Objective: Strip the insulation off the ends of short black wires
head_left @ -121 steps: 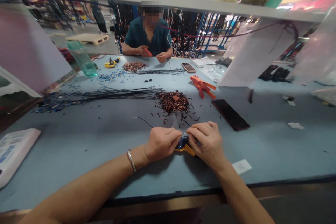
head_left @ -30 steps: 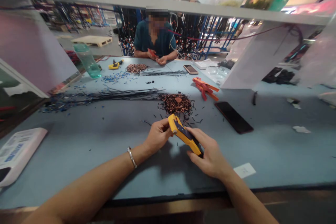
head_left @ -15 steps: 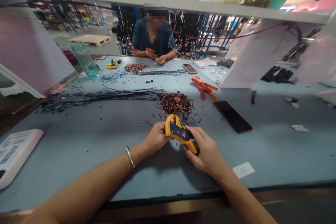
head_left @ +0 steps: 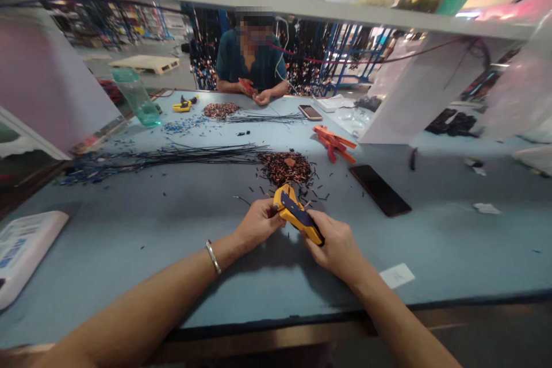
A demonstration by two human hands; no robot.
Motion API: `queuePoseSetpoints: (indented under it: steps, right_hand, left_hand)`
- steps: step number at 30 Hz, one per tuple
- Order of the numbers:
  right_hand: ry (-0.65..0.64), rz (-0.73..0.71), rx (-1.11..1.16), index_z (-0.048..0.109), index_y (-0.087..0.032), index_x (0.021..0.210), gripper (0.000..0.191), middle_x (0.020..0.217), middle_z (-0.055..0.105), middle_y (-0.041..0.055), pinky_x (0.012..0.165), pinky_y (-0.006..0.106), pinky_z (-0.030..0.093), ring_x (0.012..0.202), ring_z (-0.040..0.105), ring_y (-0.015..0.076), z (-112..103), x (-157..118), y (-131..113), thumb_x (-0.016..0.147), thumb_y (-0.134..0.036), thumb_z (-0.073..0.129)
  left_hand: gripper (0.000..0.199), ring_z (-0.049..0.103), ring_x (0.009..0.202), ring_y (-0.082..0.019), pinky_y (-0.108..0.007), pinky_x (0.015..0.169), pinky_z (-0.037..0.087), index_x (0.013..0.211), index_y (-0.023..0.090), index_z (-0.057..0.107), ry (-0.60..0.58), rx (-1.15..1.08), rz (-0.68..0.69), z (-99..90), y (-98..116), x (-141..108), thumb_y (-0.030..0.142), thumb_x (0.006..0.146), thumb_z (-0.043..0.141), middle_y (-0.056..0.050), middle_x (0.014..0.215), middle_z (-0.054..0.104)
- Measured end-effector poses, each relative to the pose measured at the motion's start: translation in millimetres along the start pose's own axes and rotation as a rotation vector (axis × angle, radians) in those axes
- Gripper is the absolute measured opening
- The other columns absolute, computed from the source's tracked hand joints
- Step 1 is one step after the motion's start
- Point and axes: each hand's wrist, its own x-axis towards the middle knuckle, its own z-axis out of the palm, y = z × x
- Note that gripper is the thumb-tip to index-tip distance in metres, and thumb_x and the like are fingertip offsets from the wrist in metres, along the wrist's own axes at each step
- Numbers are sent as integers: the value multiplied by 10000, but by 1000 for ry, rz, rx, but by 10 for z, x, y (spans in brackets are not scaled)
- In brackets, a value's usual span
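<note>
My right hand (head_left: pixel 338 245) is wrapped round the handles of a yellow and dark blue wire stripper (head_left: pixel 297 214), which is tilted with its jaws up and to the left. Beside the jaws, my left hand (head_left: pixel 259 223) is closed, its fingertips near the tool's head. A thin dark wire (head_left: pixel 242 199) sticks out behind the left hand and seems to run into its fingers; its other end is hidden. Just beyond the tool lies a pile of short black and copper-coloured wire offcuts (head_left: pixel 287 168). A bundle of long black wires (head_left: pixel 190 155) stretches to the left.
A black phone (head_left: pixel 379 190) and red-orange hand tools (head_left: pixel 334 142) lie to the right. A white device (head_left: pixel 28 253) is at the left, a paper card (head_left: pixel 397 276) near the front edge. Across the table (head_left: pixel 207 310), a person (head_left: pixel 250 63) holds a red tool under the shelf (head_left: pixel 172 0).
The stripper's handles have come closer together in my right hand and the tool has turned slightly. My left hand stays by its jaws. The whole view has shifted a little.
</note>
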Motion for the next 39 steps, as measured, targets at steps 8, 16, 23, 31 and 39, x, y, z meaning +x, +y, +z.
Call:
queuePoseSetpoints:
  steps: [8, 16, 23, 31, 39]
  right_hand:
    - [46, 222, 139, 585, -177, 1005, 216, 788, 690, 64, 635, 293, 498, 658, 642, 215, -102, 32, 2, 809, -257, 542]
    - [-47, 592, 1207, 610, -177, 1083, 386, 926, 655, 61, 745, 336, 519, 791, 628, 211, -274, -4, 56, 753, -363, 681]
    - [-222, 711, 1540, 670, -150, 1062, 401, 944, 712, 91, 768, 322, 550, 800, 685, 215, -310, 1, 33, 714, -335, 746]
    - [-280, 700, 1490, 661, -127, 1103, 409, 982, 729, 124, 758, 331, 552, 817, 691, 221, -345, -34, 114, 754, -332, 722]
    - [-352, 660, 1498, 664, -121, 1108, 423, 965, 741, 139, 750, 328, 546, 832, 706, 235, -349, -35, 123, 752, -344, 714]
  left_hand:
    - [219, 557, 628, -130, -224, 607, 427, 809, 148, 694, 224, 342, 106, -26, -56, -1, 326, 824, 567, -21, 707, 669]
    - [225, 653, 780, -173, -267, 724, 484, 902, 185, 697, 323, 609, 90, -114, -102, 46, 193, 865, 475, -29, 856, 739]
    - [212, 654, 809, -163, -257, 757, 490, 946, 186, 697, 350, 677, 188, -94, -83, 19, 191, 894, 492, -35, 883, 721]
    - [218, 649, 797, -145, -235, 753, 474, 994, 220, 678, 387, 739, 204, -57, -46, -23, 238, 923, 473, -15, 908, 724]
    - [179, 547, 607, -115, -216, 614, 413, 886, 181, 620, 364, 720, 218, -39, 9, -38, 259, 912, 461, 8, 715, 637]
